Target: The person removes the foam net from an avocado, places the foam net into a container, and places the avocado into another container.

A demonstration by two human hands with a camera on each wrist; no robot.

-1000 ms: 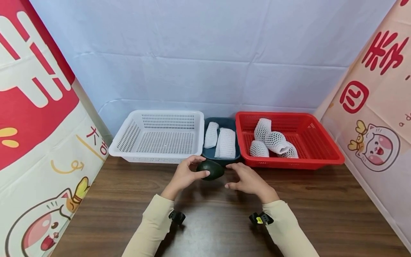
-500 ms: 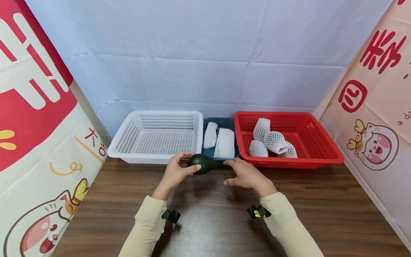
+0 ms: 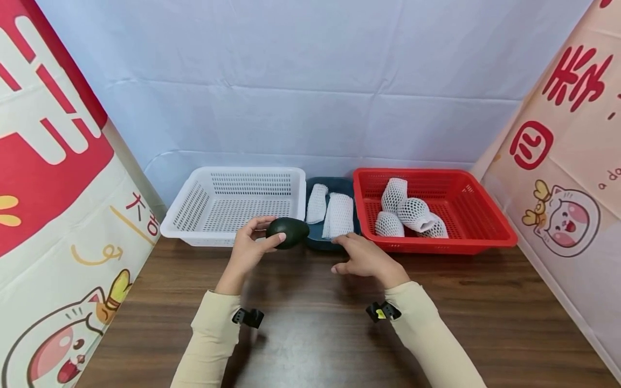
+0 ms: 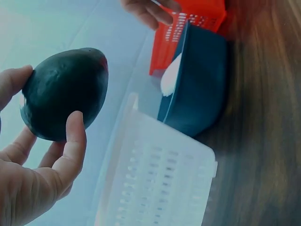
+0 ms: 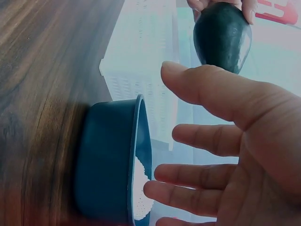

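Note:
My left hand [image 3: 247, 249] grips a dark green avocado [image 3: 287, 233] by its blunt end, thumb on the near side. The fruit lies on its side in the air, over the front right corner of the white basket [image 3: 191, 237]. Nothing is in my right hand [image 3: 365, 257], whose fingers reach over the front rim of the dark blue bin [image 3: 321, 245]. In that bin lie white foam net sleeves [image 3: 339, 215], close to my right fingertips. The right wrist view shows those fingers [image 5: 202, 175] spread and fairly straight beside the bin's rim.
A red basket [image 3: 477, 215] stands right of the blue bin and holds several net-wrapped pieces [image 3: 416, 214]. All three containers stand side by side at the back of the brown wooden table [image 3: 310, 334]. Behind them hangs a pale cloth [image 3: 301, 124].
My left hand has carried the avocado left and upward, away from the right hand to the white basket's corner. My right hand has shifted slightly left and forward to the blue bin's rim.

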